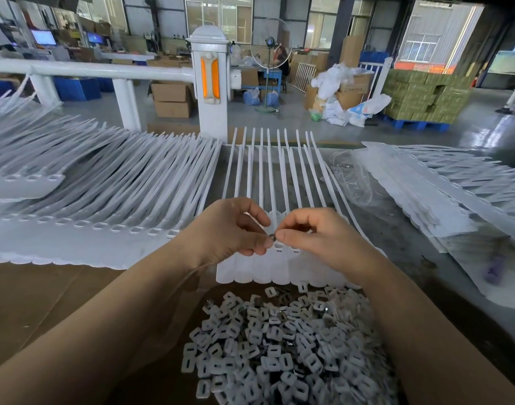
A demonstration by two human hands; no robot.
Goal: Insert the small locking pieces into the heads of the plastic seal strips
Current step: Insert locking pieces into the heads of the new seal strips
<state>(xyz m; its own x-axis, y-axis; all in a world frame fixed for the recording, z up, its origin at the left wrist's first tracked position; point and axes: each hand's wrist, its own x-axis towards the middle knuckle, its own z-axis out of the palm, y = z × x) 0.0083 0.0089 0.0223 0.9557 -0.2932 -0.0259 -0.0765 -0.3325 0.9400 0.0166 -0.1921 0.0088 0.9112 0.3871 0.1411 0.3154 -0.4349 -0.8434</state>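
Locking pieces [279, 352] heaped near; seal strips [275, 182] tails point away.

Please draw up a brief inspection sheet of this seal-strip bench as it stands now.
Surface: brown cardboard covers the near bench.
Job's things: strip panel lies ahead; locking pieces pile nearer.
Clutter: crumpled clear plastic film; stacked strip panels left and right.
Grippers: left hand and right hand pinch one small locking piece above the panel's heads.
Cables: nothing seen.
Surroundings: white railing, pedestal fan, cartons.
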